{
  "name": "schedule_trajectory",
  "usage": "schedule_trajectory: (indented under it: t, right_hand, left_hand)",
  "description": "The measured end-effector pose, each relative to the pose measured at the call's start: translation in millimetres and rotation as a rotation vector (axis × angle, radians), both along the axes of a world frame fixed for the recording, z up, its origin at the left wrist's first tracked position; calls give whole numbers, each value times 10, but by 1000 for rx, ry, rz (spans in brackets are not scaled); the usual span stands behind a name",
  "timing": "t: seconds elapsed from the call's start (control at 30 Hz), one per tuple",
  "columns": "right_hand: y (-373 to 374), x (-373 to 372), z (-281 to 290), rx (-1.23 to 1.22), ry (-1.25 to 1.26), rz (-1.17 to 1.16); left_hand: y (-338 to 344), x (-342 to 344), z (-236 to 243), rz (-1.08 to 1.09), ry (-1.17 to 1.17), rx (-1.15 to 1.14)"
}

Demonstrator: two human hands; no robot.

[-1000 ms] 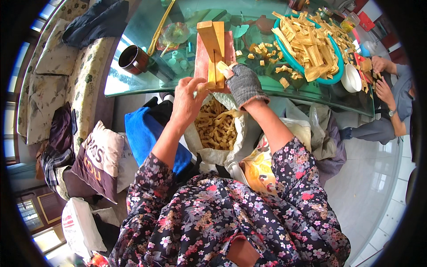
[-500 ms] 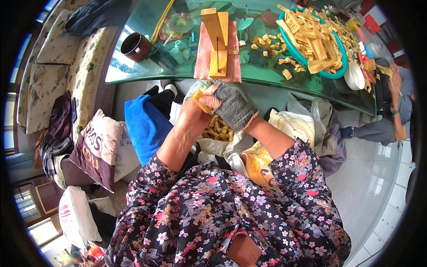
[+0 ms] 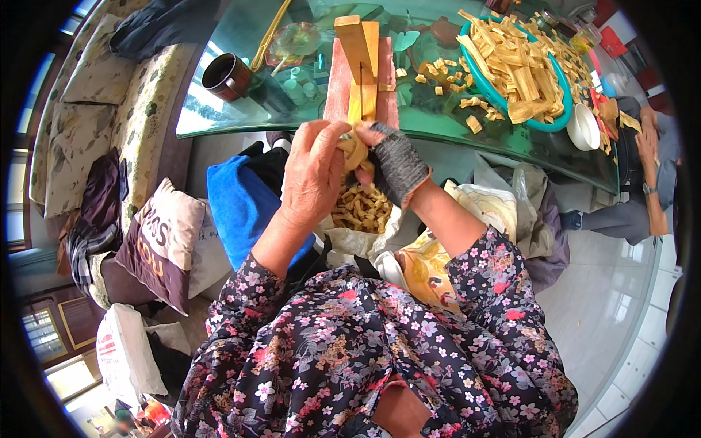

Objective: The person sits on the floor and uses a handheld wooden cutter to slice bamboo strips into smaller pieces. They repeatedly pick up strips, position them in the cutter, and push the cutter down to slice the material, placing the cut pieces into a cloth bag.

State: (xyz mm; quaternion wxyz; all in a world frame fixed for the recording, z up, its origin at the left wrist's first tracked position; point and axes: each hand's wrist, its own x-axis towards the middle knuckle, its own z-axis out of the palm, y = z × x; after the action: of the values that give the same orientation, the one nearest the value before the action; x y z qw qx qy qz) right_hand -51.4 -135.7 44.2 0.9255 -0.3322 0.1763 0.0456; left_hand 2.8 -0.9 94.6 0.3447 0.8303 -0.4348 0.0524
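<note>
Left hand (image 3: pixel 312 171), grey-gloved right hand (image 3: pixel 398 162) grasp folded yellow strip (image 3: pixel 353 152) by near edge of green glass bench (image 3: pixel 423 113). Apparently done: twisted tan pieces (image 3: pixel 363 211), white sack (image 3: pixel 391 227) below. Remaining: flat tan strips (image 3: pixel 522 73), round teal basin (image 3: pixel 563 109), toward right edge.

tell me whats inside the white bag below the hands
Inside the white bag, a heap of curled, yellowish pieces shows. The left hand, the gloved right hand and the yellow strip they hold hide its far part; anything deeper is covered.
</note>
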Motion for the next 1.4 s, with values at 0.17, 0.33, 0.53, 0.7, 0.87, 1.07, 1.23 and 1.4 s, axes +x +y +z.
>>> schedule_trajectory:
  t: [0.17,0.33,0.53,0.7,0.87,1.07,1.23,1.4]
  right_hand:
    - [-135,23,-373,-360,-539,137]
    - [-55,-44,-167,-1309,-561,-142]
    - [-260,-62,125,-1590,-647,-153]
    - [-173,-105,232,-916,-380,104]
    - [-168,-58,172,-609,-156,103]
    - [-166,-44,137,-368,-132,6]
    - [-355,-21,38,-5,-119,2]
    - [-494,-11,195,83,-184,-186]
  left_hand:
    - [-20,66,-66,-126,146,-82]
    - [4,96,-193,61,549,-184]
    - [11,139,-190,-176,1477,-643]
    - [-3,229,-350,-220,978,-521]
    - [-41,72,-298,73,704,-431]
    - [-68,-18,-31,61,533,-177]
    - [-87,54,-115,-95,903,-415]
    - [34,41,227,-107,859,-374]
